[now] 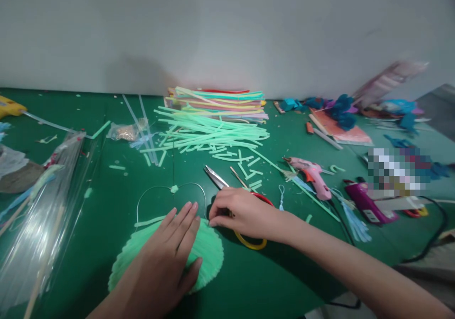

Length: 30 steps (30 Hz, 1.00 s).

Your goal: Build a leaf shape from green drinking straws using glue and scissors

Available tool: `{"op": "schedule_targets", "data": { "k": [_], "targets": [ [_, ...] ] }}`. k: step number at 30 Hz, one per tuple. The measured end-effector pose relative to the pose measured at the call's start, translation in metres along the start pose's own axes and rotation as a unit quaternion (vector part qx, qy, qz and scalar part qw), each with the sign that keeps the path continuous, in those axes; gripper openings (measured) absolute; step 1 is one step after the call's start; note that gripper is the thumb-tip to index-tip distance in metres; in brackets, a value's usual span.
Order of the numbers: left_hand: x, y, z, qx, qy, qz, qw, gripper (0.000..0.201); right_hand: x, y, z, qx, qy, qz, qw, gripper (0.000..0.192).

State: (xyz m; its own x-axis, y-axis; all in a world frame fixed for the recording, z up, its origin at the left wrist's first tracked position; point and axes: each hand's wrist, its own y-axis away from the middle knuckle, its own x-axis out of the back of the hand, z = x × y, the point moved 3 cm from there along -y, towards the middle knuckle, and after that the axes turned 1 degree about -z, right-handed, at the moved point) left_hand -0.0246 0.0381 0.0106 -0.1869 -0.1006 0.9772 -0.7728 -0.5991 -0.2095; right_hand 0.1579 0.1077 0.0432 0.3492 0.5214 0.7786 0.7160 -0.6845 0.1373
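Note:
Under my left hand (pixel 167 257) lies a rounded mint-green piece (pixel 209 257) made of fuzzy pipe cleaners laid side by side. That hand rests flat on it, fingers stretched out. A thin wire frame (pixel 138 200) with two arches rises from its far edge, a small green tuft (pixel 174 189) at the middle. My right hand (pixel 236 210) is closed in a pinch at the right foot of the wire, by the piece's edge; what its fingertips hold is too small to tell. Scissors (pixel 216 177) with red and yellow handles lie partly hidden beneath my right hand.
Behind lie loose mint pipe cleaners (pixel 213 132), a multicoloured bundle (pixel 220 101) and short cut pieces (pixel 249 167). A pink glue gun (pixel 314 174) and a purple device (pixel 369 203) with a cord are to the right. Clear plastic wrapping (pixel 46 219) lies left, a yellow tool (pixel 12 106) beyond.

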Motion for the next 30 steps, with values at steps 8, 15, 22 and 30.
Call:
{"op": "schedule_targets", "data": {
  "k": [8, 15, 22, 30],
  "targets": [
    [-0.002, 0.001, -0.001, 0.002, 0.020, 0.002, 1.000, 0.055, -0.006, -0.009, 0.001, -0.009, -0.007, -0.003, 1.000, 0.016],
    [-0.003, 0.001, 0.000, 0.009, 0.016, 0.007, 1.000, 0.056, -0.006, -0.018, -0.003, -0.048, 0.024, -0.023, 0.998, 0.014],
    [-0.001, 0.001, 0.000, 0.005, 0.015, 0.024, 1.000, 0.055, -0.009, -0.013, -0.011, -0.105, 0.041, 0.021, 0.993, 0.011],
    [0.007, 0.000, -0.010, 0.071, 0.030, 0.090, 0.993, 0.057, -0.017, 0.020, -0.017, -0.200, -0.175, 0.119, 0.957, 0.018]
  ]
}}
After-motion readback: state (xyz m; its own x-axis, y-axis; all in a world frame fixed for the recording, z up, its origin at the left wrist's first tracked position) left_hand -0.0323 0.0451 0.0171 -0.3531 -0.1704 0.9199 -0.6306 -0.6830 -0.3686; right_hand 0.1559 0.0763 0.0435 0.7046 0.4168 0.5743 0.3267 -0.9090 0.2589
